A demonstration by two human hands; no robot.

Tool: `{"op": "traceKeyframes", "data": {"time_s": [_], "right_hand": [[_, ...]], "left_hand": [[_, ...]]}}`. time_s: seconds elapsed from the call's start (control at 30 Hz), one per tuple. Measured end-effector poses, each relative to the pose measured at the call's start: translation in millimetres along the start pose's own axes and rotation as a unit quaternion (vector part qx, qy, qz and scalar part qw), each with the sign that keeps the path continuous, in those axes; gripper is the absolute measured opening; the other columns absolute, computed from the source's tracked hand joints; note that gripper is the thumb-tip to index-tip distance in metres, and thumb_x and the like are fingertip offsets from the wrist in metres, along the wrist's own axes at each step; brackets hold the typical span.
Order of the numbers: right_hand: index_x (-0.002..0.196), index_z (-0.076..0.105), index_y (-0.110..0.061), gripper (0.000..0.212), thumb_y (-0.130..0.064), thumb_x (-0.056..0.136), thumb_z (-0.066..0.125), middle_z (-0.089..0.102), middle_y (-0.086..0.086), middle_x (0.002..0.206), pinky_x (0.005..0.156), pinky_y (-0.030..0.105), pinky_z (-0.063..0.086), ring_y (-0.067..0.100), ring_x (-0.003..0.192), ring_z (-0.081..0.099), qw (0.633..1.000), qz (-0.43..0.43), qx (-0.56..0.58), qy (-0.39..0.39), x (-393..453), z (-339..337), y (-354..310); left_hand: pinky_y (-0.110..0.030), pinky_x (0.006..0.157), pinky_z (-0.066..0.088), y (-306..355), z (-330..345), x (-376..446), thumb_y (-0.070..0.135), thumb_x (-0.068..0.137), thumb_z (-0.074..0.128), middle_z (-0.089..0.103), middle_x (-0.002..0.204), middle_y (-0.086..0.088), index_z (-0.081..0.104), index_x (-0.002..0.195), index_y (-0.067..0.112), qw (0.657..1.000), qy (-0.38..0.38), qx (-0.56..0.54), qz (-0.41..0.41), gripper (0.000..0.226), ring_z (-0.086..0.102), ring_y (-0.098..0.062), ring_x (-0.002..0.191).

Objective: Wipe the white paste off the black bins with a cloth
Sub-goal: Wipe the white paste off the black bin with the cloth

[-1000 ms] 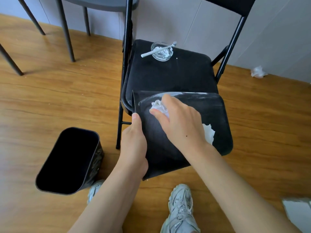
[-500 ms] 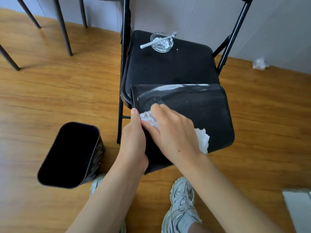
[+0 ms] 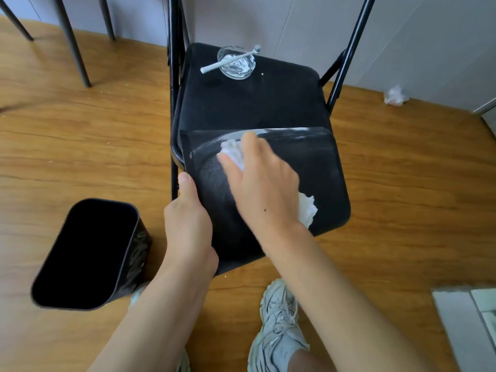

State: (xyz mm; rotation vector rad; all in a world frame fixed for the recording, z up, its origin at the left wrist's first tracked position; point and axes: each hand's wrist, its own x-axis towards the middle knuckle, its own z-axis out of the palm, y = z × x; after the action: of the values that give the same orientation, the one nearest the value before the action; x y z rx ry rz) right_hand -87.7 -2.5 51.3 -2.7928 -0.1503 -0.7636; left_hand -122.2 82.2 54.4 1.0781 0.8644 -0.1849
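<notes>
Black bin (image 3: 316, 170) gripped by left hand (image 3: 188, 224), right hand (image 3: 263, 189) clutching cloth (image 3: 307, 210); glass dish (image 3: 236, 63) holding paste.

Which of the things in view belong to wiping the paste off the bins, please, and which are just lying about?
In use:
- black bin on the chair, smeared white
- white cloth
- right hand, wiping
- left hand, holding the bin's edge
- second black bin, on the floor

Lying about:
- glass dish with white stick
- crumpled tissue by the wall
- table legs
</notes>
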Motion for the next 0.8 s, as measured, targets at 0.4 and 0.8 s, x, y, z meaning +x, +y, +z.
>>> {"op": "traceKeyframes", "data": {"time_s": [0.4, 0.8], "right_hand": [[0.099, 0.044, -0.013, 0.034, -0.047, 0.097, 0.042, 0.050, -0.002, 0.081, 0.048, 0.016, 0.026, 0.012, 0.065, 0.049, 0.984, 0.168, -0.053, -0.002, 26, -24, 128], [0.091, 0.037, -0.019, 0.030, -0.048, 0.095, 0.044, 0.051, -0.004, 0.079, 0.050, 0.027, 0.031, 0.017, 0.065, 0.051, 0.986, 0.146, 0.029, -0.070, -4, -16, -8]], "left_hand": [[-0.031, 0.079, 0.042, 1, 7, 4, 0.057, 0.098, 0.041, 0.058, 0.089, 0.011, 0.052, 0.078, 0.025, 0.999, 0.005, -0.013, 0.029, 0.039, 0.054, -0.007, 0.081], [-0.038, 0.082, 0.058, 5, 6, -2, 0.058, 0.098, 0.041, 0.072, 0.117, 0.001, 0.062, 0.125, 0.022, 0.998, -0.034, -0.036, -0.045, 0.049, 0.070, -0.019, 0.100]]}}
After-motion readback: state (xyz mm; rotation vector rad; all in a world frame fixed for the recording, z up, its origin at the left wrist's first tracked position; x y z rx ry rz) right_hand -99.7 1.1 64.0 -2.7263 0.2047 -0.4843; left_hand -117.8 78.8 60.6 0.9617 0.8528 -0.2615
